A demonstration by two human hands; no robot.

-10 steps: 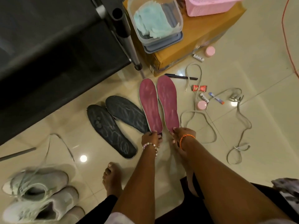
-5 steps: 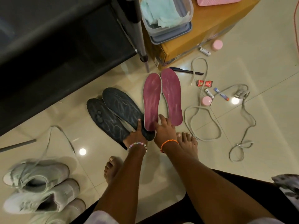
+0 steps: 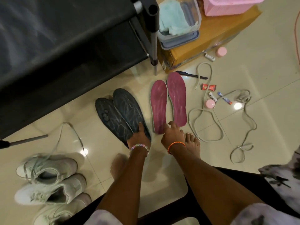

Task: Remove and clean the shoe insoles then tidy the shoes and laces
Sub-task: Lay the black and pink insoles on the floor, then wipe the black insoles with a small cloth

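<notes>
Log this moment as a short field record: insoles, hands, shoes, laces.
dark insoles: two, side by side on floor
pink insoles: two, side by side, right of dark pair
left hand: resting on heel of a dark insole
right hand: fingers touching heel of a pink insole
shoes: pale, lower left
loose laces: on floor, right

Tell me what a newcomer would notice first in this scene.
Two pink insoles lie side by side on the tiled floor mid-frame, with two dark insoles overlapping just left of them. The left hand rests on a dark insole's heel, while the right hand touches the heel of a pink one. Loose grey laces sprawl to the right.
</notes>
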